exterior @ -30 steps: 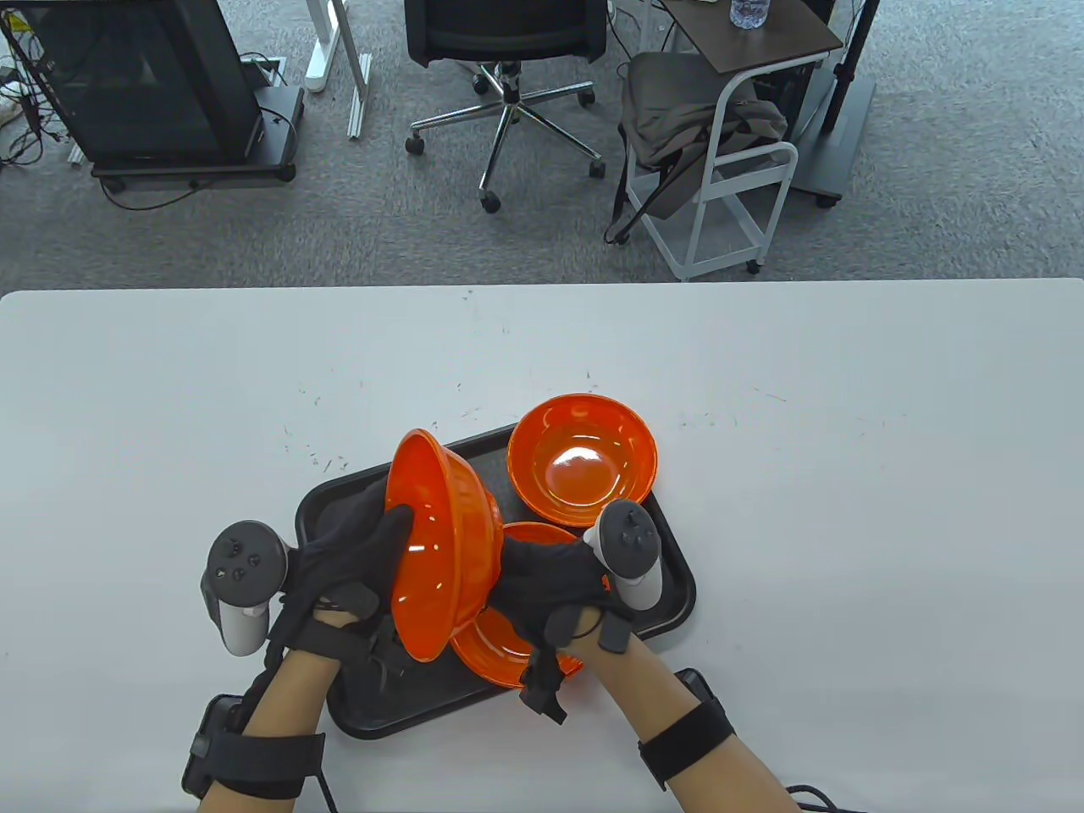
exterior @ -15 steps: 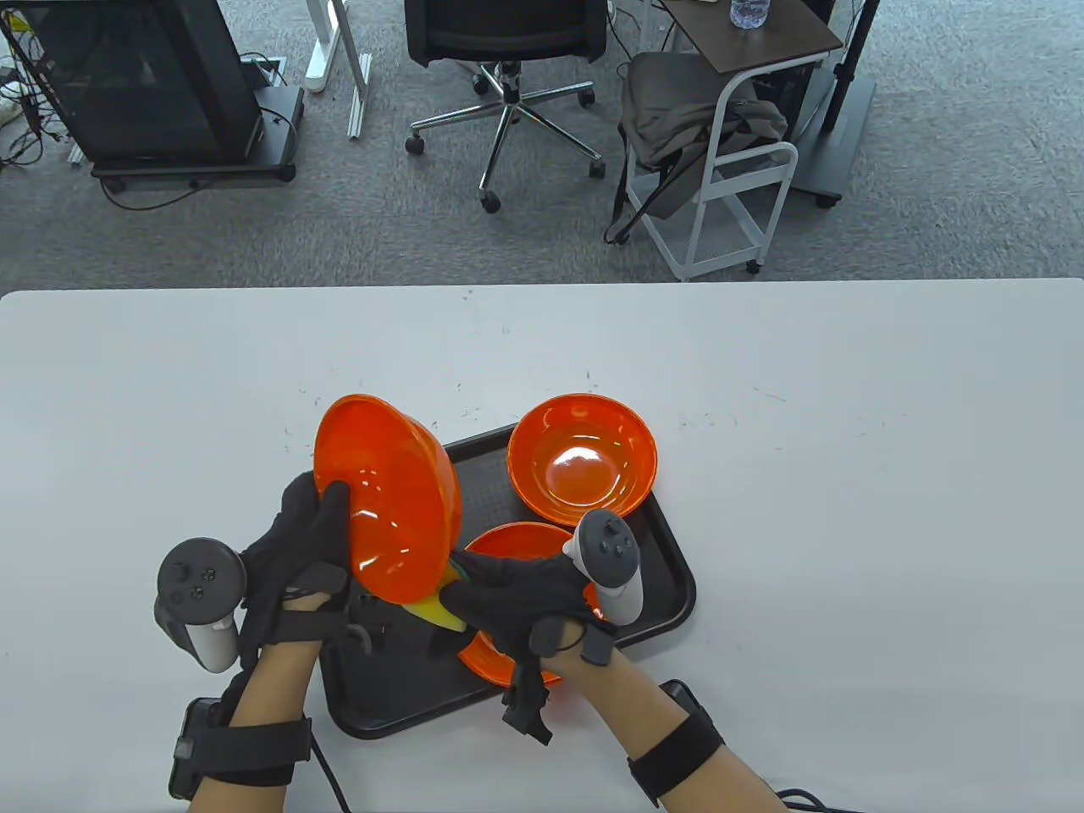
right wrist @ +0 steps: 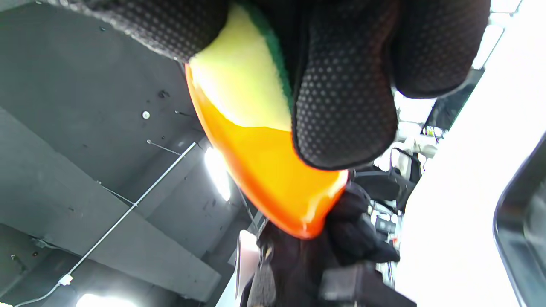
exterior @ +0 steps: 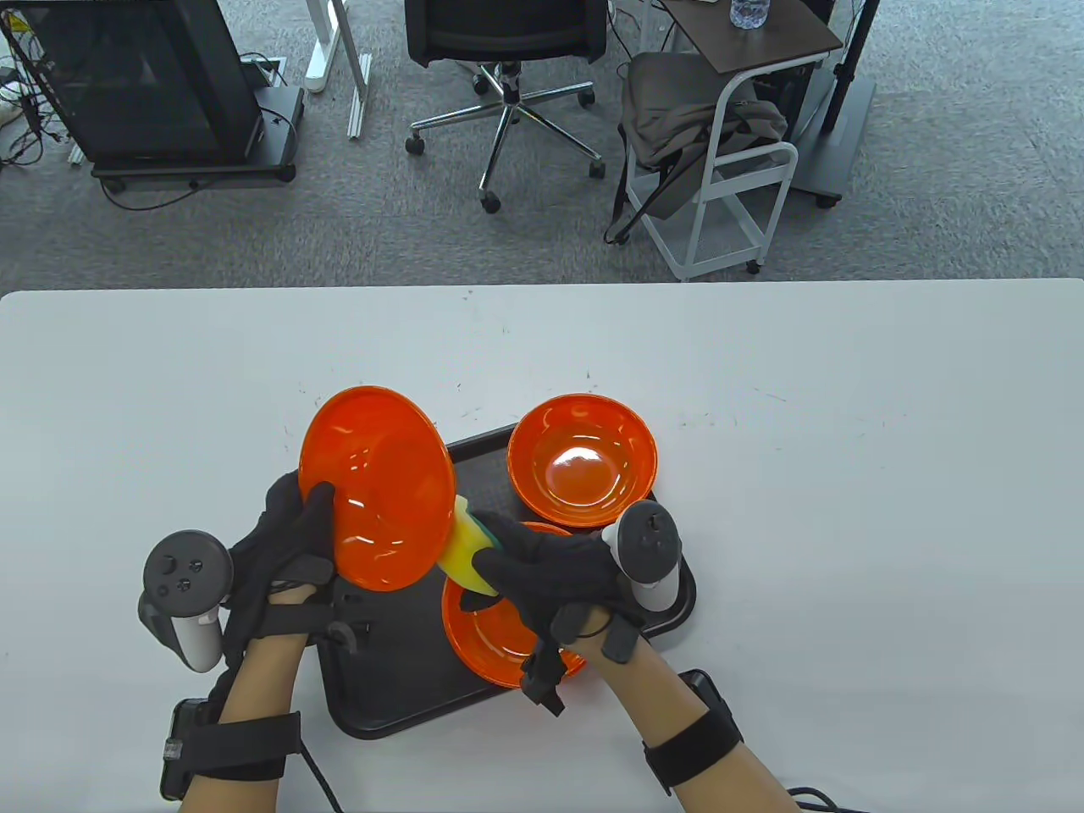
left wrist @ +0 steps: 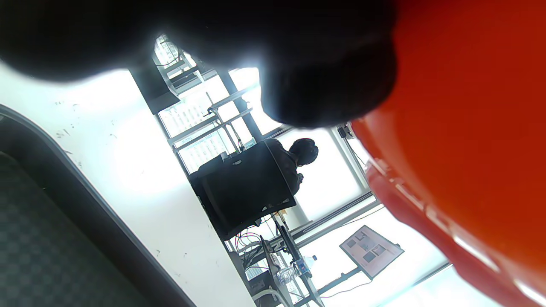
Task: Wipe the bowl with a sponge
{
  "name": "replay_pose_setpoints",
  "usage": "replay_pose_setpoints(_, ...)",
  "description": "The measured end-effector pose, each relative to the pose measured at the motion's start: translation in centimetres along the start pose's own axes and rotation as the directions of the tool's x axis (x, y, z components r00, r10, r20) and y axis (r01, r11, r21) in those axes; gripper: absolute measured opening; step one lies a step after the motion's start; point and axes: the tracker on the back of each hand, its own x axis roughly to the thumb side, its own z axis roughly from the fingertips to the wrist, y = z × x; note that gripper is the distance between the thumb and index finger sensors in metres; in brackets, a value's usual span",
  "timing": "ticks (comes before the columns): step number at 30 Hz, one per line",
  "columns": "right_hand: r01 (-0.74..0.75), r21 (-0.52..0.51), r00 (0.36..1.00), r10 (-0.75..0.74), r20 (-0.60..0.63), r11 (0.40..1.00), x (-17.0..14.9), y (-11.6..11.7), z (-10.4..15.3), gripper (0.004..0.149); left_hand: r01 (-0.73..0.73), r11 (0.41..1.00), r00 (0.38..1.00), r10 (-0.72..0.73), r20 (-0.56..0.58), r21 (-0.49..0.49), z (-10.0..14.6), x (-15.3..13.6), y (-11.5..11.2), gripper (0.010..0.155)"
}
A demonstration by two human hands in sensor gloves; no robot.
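My left hand grips an orange bowl by its rim and holds it tilted above the black tray, its inside facing up toward the camera. The bowl fills the right of the left wrist view. My right hand grips a yellow and green sponge and presses it against the bowl's outer right side. In the right wrist view the sponge lies on the bowl's wall under my fingers.
Two more orange bowls are on the tray: one at its far right corner, one under my right hand. White tabletop spreads all around the tray. A chair and a cart stand beyond the table's far edge.
The left hand has turned the bowl from edge-on to inside-up and shifted it left. The right hand has brought the sponge out into view and against the bowl's right side.
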Motion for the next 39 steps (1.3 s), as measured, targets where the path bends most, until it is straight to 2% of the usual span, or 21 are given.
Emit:
replay_pose_setpoints(5, -0.039, -0.117, 0.997, 0.047, 0.066, 0.992, 0.6, -1.5, 0.2, 0.052, 0.022, 0.997, 1.000, -0.022, 0.005, -0.070, -0.1, 0.1, -0.3, 0.057)
replay_pose_setpoints(12, -0.048, -0.167, 0.994, 0.063, 0.085, 0.985, 0.5, -2.2, 0.5, 0.049, -0.022, 0.975, 0.999, 0.032, 0.040, -0.220, -0.2, 0.3, -1.7, 0.058)
replay_pose_setpoints(15, -0.052, -0.173, 0.994, 0.068, 0.085, 0.983, 0.5, -2.4, 0.5, 0.048, -0.046, 0.943, 0.997, 0.062, 0.038, -0.328, -0.3, 0.5, -2.2, 0.058)
replay_pose_setpoints(19, -0.017, -0.158, 0.998, 0.027, 0.061, 0.987, 0.1, -2.3, 0.5, 0.048, -0.047, 0.914, 0.994, 0.083, 0.072, -0.403, -0.2, 1.1, -3.1, 0.058)
replay_pose_setpoints(22, 0.020, -0.110, 0.999, -0.017, 0.029, 0.994, -0.3, -2.2, 0.4, 0.048, -0.041, 0.883, 0.988, 0.106, 0.113, -0.468, 0.1, 1.6, -4.0, 0.059)
replay_pose_setpoints(26, 0.108, -0.069, 0.994, -0.109, -0.006, 0.992, -1.0, -1.7, 0.3, 0.048, -0.032, 0.871, 0.978, 0.127, 0.163, -0.490, 0.7, 2.3, -5.3, 0.063)
replay_pose_setpoints(30, 0.116, 0.012, 0.993, -0.115, -0.040, 0.993, -1.7, -0.6, 0.3, 0.049, -0.107, 0.866, 0.964, 0.211, 0.162, -0.489, 1.0, 2.7, -5.6, 0.063)
replay_pose_setpoints(33, 0.135, 0.073, 0.989, -0.131, -0.065, 0.988, -1.9, 0.7, 0.1, 0.050, -0.158, 0.887, 0.957, 0.246, 0.154, -0.434, 1.0, 3.0, -5.1, 0.062)
replay_pose_setpoints(39, 0.089, 0.127, 0.994, -0.079, -0.080, 0.988, -1.8, 2.3, 0.1, 0.052, -0.169, 0.945, 0.971, 0.209, 0.119, -0.280, 0.6, 2.1, -3.3, 0.060)
